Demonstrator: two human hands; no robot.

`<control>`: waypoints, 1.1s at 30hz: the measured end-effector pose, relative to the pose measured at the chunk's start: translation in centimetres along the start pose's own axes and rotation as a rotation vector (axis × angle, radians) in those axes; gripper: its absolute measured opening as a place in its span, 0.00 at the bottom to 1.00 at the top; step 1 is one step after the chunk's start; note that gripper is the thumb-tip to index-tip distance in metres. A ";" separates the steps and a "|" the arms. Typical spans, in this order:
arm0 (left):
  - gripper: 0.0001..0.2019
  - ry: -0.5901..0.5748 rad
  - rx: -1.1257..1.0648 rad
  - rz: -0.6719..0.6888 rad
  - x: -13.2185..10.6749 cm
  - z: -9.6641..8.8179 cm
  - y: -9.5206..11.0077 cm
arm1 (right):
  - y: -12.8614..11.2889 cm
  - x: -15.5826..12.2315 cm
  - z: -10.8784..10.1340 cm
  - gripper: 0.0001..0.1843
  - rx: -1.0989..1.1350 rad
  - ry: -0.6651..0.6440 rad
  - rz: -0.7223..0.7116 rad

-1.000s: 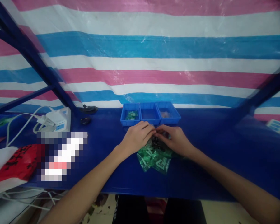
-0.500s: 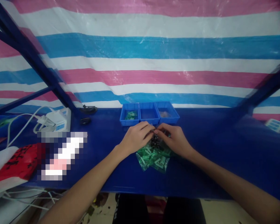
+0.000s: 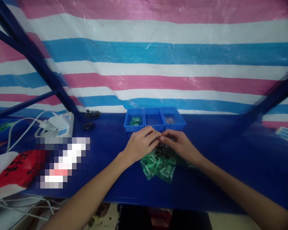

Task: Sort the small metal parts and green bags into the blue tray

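My left hand [image 3: 144, 142] and my right hand [image 3: 179, 142] meet fingertip to fingertip just in front of the blue bins. Both are closed in a pinch, and whatever lies between the fingers is hidden. Beneath them is a heap of small black pieces [image 3: 161, 150], partly covered by my fingers. Green plastic packets [image 3: 158, 167] with pale strips inside spread out below the black pieces, toward the table's front edge.
Three joined blue bins stand behind my hands: the left bin [image 3: 134, 127] holds green packets, the middle bin [image 3: 154, 117] shows a bare floor, the right bin [image 3: 174, 127] holds something clear. A power strip [image 3: 66, 126], cables and a red-and-white bag [image 3: 19, 169] lie at left on the blue table [image 3: 220, 159].
The whole view has shifted slightly downward in the frame. My hands stay together over the black pieces, with only small finger movements.
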State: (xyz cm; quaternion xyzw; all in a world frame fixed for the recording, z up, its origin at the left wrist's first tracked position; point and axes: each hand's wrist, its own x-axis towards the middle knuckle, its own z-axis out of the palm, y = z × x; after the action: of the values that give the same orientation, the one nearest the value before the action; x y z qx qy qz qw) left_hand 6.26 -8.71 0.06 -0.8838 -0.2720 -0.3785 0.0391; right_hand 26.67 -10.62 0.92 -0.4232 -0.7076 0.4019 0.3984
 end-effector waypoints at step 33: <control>0.17 -0.103 -0.005 -0.202 0.2 -0.9 -0.7 | -0.1 4.0 -1.6 0.04 -0.780 0.218 -0.369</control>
State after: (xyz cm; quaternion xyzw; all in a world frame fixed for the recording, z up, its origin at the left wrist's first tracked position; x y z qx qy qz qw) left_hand 5.45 -8.26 0.72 -0.8703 -0.3605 -0.3352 -0.0154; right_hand 26.77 -6.59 2.52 -0.4485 -0.8237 -0.0198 0.3464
